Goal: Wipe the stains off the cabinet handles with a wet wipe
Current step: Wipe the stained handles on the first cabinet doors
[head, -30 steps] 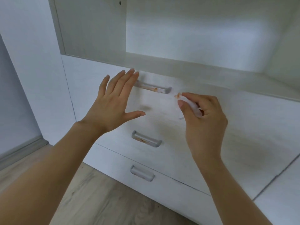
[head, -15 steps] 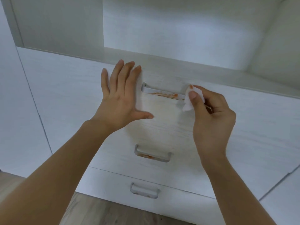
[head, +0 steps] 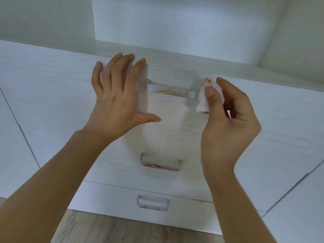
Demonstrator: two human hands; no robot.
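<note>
Head view, left to right: left hand (head: 116, 100), open, fingers spread flat on white drawer front (head: 175, 123); top handle (head: 171, 89), orange stains along its underside; wet wipe (head: 204, 95), orange-smeared, just beside handle's right end, pinched in right hand (head: 228, 123); middle handle (head: 160, 162) stained, bottom handle (head: 152, 202) below

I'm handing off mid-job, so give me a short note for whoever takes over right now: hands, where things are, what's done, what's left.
Left hand: open, flat on the top drawer front beside the top handle.
Right hand: pinching the wet wipe just off that handle's right end; the wipe already shows an orange smear.
Done: nothing fully clean yet. The top handle carries orange stains along its lower edge.
Left: finish the top handle, then the middle handle, also stained. The bottom handle looks clean; check it.
</note>
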